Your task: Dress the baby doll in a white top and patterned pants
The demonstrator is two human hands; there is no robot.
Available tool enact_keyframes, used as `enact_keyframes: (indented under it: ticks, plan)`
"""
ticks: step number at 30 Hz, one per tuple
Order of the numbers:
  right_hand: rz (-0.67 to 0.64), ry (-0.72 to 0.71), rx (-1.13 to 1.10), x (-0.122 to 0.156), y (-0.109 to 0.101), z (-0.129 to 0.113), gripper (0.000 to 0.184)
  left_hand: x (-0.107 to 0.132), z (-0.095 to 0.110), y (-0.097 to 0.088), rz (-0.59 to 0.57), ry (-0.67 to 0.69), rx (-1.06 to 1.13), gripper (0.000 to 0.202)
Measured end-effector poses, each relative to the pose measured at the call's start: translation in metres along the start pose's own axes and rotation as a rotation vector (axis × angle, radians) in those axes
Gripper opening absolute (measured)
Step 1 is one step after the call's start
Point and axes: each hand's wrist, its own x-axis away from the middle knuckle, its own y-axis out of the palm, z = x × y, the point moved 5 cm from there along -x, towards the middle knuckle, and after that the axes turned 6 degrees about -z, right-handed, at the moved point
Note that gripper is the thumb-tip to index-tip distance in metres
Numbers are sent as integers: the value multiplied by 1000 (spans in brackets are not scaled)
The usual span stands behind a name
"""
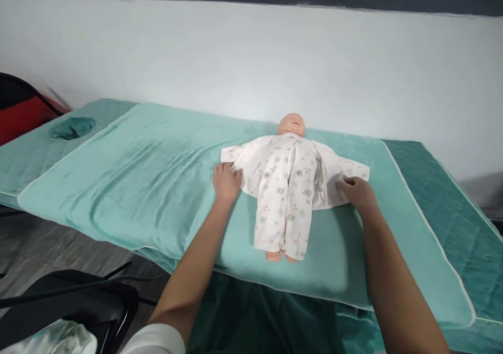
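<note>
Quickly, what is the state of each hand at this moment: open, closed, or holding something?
Left hand: at one sleeve; whether it grips cannot be told.
Right hand: curled at the other sleeve; grip cannot be told.

Both bare forearms are reaching forward and slanting inward. The left hand (227, 181) is resting with its back up, thumb standing apart from the fingers (220, 170). The right hand (357, 192) is curling inward, thumb and index finger lying close together.
</note>
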Motion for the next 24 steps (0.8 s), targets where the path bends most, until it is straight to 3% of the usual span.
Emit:
enact_keyframes:
  ticks: [3, 5, 7, 9, 12, 14, 17, 20, 22, 24]
  plan:
    - [58, -112, -356, 6, -8, -44, 29, 0, -3, 0, -1, -50, 23, 35]
    - [122, -297, -497, 26, -13, -85, 27, -1, -5, -1, 5, -67, 49, 29]
    - [-30, -545, -414, 55, -7, -128, 21, -2, -8, -3, 9, -56, 95, 18]
    - [-263, -661, -233, 83, 6, -153, 15, -1, -10, -6, 2, -32, 207, 10]
    - [-423, -698, -200, 108, 12, -157, 11, 3, -9, -8, -53, -30, 543, 17]
    - [-427, -695, -304, 111, 8, -151, 14, 8, 2, -11, -99, -19, 783, 25]
    - [-359, -662, -481, 98, 2, -142, 20, 20, 39, -23, -132, 94, 949, 31]
    - [-201, -602, -529, 71, -1, -140, 19, 41, 85, -33, -229, 264, 883, 29]
    - [-84, -548, -484, 49, -1, -142, 19, 59, 114, -36, -347, 514, 758, 22]
    - [1, -507, -410, 27, 1, -148, 21, 75, 128, -38, -403, 743, 577, 16]
